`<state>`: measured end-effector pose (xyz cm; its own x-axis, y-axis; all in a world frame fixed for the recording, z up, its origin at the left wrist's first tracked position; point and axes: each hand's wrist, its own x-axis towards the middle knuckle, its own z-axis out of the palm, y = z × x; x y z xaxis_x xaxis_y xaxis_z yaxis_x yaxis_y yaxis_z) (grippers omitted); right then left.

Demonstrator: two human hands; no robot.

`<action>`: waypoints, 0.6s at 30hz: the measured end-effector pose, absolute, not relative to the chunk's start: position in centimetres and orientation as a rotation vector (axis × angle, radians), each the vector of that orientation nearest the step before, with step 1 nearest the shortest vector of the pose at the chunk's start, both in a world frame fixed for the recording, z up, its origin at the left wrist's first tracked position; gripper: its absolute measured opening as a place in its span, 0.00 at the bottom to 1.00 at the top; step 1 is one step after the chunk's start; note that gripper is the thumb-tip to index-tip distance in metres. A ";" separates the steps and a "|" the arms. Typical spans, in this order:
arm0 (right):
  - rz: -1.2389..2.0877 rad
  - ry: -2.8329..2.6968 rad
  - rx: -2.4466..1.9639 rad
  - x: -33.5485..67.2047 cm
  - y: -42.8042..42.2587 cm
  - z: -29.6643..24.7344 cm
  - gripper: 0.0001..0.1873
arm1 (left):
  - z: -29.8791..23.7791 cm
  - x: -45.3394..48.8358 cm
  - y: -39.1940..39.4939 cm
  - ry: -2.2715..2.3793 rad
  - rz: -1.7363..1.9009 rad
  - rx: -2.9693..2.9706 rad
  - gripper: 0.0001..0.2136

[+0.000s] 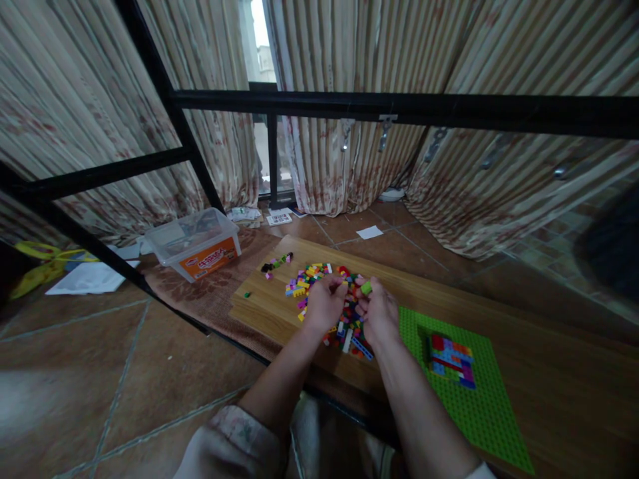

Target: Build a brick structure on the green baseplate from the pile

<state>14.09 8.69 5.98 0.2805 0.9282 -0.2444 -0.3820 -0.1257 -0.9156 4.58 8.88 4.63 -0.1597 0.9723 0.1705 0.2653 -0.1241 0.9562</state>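
Observation:
A pile of mixed toy bricks (pixel 357 326) lies on the wooden board, with both hands over it. My right hand (pixel 380 313) pinches a lime green brick (pixel 366 288) between thumb and fingers. To its left, my left hand (pixel 324 307) is closed, fingertips together near a bit of yellow; whether that is held or lies behind is unclear. Right of my right forearm is a green studded baseplate (pixel 492 406), bearing a flat patch of joined red, blue, orange and purple bricks (pixel 452 361).
A clear plastic box (pixel 194 243) with an orange label stands on the brown cloth at the left. Small dark and pink bricks (pixel 277 263) lie at the board's far left end, near a single green brick (pixel 247 294). A black metal frame (pixel 319 101) crosses before the curtains.

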 end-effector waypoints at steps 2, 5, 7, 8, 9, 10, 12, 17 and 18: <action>1.211 -0.580 -1.194 14.8 8.6 6.3 0.16 | 4.7 3.9 9.0 1.688 1.165 1.629 0.06; 1.185 -0.521 -1.207 15.7 8.6 6.6 0.15 | 5.1 3.3 9.0 1.837 0.968 1.798 0.09; 1.193 -0.477 -1.230 16.0 8.5 6.8 0.13 | 5.3 3.0 9.1 1.848 0.923 1.820 0.11; 1.199 -0.459 -1.238 16.1 8.4 6.9 0.13 | 5.4 2.8 9.1 1.862 0.899 1.830 0.11; 1.206 -0.446 -1.242 16.2 8.4 7.1 0.12 | 5.5 2.5 9.1 1.879 0.875 1.836 0.11; 1.212 -0.440 -1.242 16.2 8.3 7.2 0.11 | 5.6 2.2 9.1 1.899 0.854 1.837 0.10; 1.218 -0.438 -1.238 16.2 8.1 7.3 0.10 | 5.7 1.5 9.2 1.944 0.828 1.820 0.10; 1.264 -0.474 -1.236 16.0 7.7 7.6 0.15 | 5.9 -0.4 9.1 2.039 0.804 1.755 0.07; 1.274 -0.482 -1.237 16.0 7.6 7.7 0.16 | 5.9 -0.8 9.0 2.051 0.798 1.744 0.06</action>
<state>15.99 7.63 7.71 0.3063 0.8904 -0.3367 -0.4445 -0.1790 -0.8777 -0.82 9.00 5.93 -0.1947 0.9753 0.1041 0.7893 0.0928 0.6069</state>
